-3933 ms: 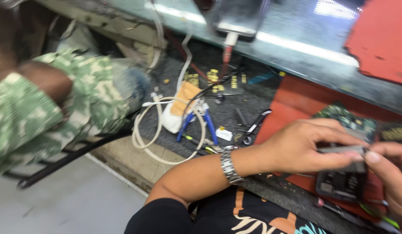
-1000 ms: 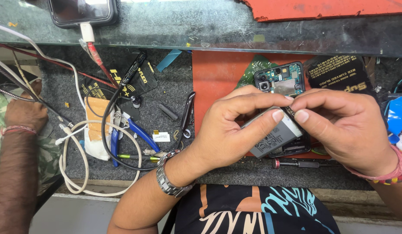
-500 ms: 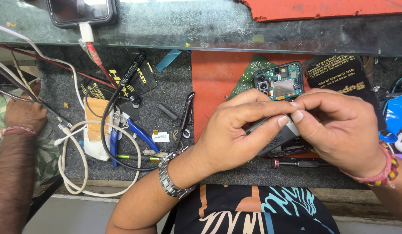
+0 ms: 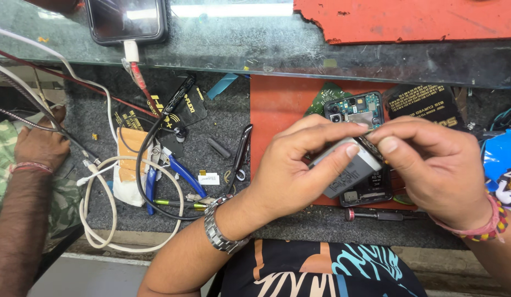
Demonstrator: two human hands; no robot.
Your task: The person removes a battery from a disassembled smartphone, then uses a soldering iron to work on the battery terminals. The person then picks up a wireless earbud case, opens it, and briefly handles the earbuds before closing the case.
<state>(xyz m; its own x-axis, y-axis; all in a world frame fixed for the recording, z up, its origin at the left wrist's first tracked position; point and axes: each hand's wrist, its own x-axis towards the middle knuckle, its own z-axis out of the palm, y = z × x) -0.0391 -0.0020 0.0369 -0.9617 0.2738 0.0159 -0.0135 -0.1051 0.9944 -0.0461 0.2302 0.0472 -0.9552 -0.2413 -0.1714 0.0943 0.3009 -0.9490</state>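
The left hand grips a grey phone battery above an opened phone. The right hand pinches the battery's top edge.

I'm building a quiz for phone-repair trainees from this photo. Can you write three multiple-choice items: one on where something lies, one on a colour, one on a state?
1. Where does the opened phone lie?
A. on the orange mat
B. on the glass shelf
C. on the person's lap

2. What colour are the handles of the pliers?
A. red
B. blue
C. yellow

3. How is the grey battery held?
A. lying free on the mat
B. in the left hand alone
C. between both hands, the right hand at its upper end

Key: 1 A, the mat shows around the phone; 2 B, blue handles beside the white cable; 3 C, fingers of both hands pinch it.
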